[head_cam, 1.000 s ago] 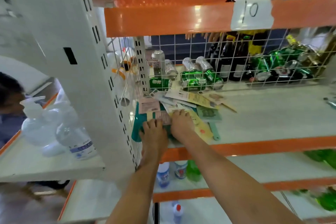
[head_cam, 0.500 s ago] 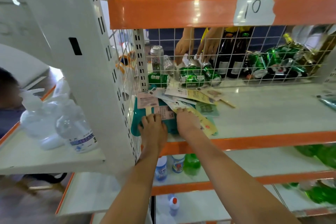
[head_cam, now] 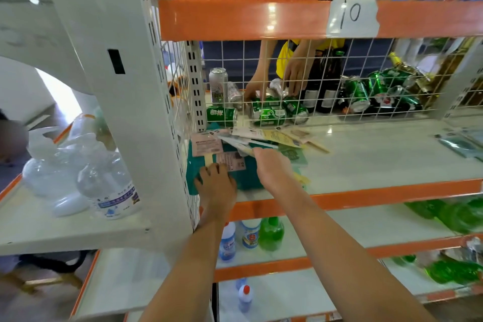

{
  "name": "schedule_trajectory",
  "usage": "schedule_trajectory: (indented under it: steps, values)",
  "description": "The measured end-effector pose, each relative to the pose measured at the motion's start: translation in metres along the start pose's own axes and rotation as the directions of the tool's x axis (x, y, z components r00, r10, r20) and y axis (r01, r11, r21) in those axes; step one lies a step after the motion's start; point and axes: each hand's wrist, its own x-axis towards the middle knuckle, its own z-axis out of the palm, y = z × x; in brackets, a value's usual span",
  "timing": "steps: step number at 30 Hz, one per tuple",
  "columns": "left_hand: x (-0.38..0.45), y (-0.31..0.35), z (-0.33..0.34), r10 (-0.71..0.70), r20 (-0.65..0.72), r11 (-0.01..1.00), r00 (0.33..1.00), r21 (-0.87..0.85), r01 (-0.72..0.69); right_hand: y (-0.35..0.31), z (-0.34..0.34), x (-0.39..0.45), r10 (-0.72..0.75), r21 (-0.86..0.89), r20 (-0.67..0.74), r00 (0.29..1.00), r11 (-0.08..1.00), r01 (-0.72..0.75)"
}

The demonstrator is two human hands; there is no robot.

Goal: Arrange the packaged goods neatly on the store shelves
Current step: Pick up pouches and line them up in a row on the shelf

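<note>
The flat packets [head_cam: 243, 142] lie jumbled at the shelf's [head_cam: 379, 165] left end, our left hand [head_cam: 217, 185] pressing the teal pack [head_cam: 248, 178] flat while our right hand [head_cam: 271, 167] pinches loose ones, so we should square edges gently.

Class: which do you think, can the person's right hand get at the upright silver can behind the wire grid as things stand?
Probably not. The silver can stands behind the wire grid, which walls off the back of the shelf, and the right hand is on the near side among the flat packets.
</note>
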Motion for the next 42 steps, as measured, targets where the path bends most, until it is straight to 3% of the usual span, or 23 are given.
schedule_trajectory:
  steps: [8, 11, 14, 17, 19, 23, 27, 30, 33, 36, 39, 42]
  values:
    - [0.0, 0.0, -0.001, -0.003, -0.003, 1.0, 1.0, -0.023, 0.003, 0.013, -0.011, 0.001, 0.106, 0.354, -0.06, 0.992, 0.932, -0.078]
    - [0.0, 0.0, -0.001, -0.005, -0.008, 1.0, 1.0, -0.024, 0.005, 0.021, -0.014, 0.003, 0.158, 0.537, -0.051, 0.986, 0.837, -0.106]
    - [0.001, 0.0, 0.0, -0.004, 0.007, 1.0, 1.0, -0.006, 0.004, 0.03, -0.015, 0.004, 0.232, 0.762, 0.042, 0.972, 0.621, -0.181]
    - [0.002, 0.0, 0.0, -0.001, 0.029, 1.0, 1.0, -0.009, 0.001, 0.039, -0.01, 0.005, 0.282, 0.867, 0.139, 0.949, 0.429, -0.254]
    - [0.003, 0.0, 0.0, 0.002, 0.046, 1.0, 0.999, -0.025, -0.001, 0.045, -0.003, 0.005, 0.284, 0.906, 0.225, 0.932, 0.292, -0.307]
    - [0.001, 0.003, -0.005, -0.002, 0.045, 1.0, 0.999, -0.03, 0.003, 0.056, 0.015, 0.003, 0.273, 0.908, 0.418, 0.866, -0.101, -0.406]
    - [0.003, 0.008, -0.011, -0.013, 0.126, 0.999, 0.992, -0.032, 0.018, 0.068, 0.028, 0.0, 0.302, 0.849, 0.52, 0.799, -0.283, -0.446]
    - [0.011, 0.018, -0.021, -0.04, 0.205, 0.998, 0.978, -0.03, 0.047, 0.083, 0.025, -0.007, 0.342, 0.83, 0.543, 0.767, -0.355, -0.43]
    - [0.016, 0.036, -0.032, -0.021, 0.17, 0.995, 0.985, -0.088, 0.037, 0.107, 0.021, -0.013, 0.351, 0.859, 0.504, 0.789, -0.302, -0.413]
    - [0.021, 0.062, -0.041, 0.11, 0.12, 0.986, 0.987, -0.135, -0.093, 0.139, 0.016, -0.018, 0.374, 0.877, 0.469, 0.8, -0.305, -0.371]
    - [0.023, 0.096, -0.049, 0.196, 0.225, 0.954, 0.955, -0.268, -0.133, 0.161, -0.001, -0.029, 0.373, 0.886, 0.443, 0.815, -0.319, -0.335]
    - [0.021, 0.13, -0.053, 0.27, 0.266, 0.948, 0.925, -0.239, -0.208, 0.19, -0.007, -0.037, 0.342, 0.848, 0.46, 0.819, -0.443, -0.291]
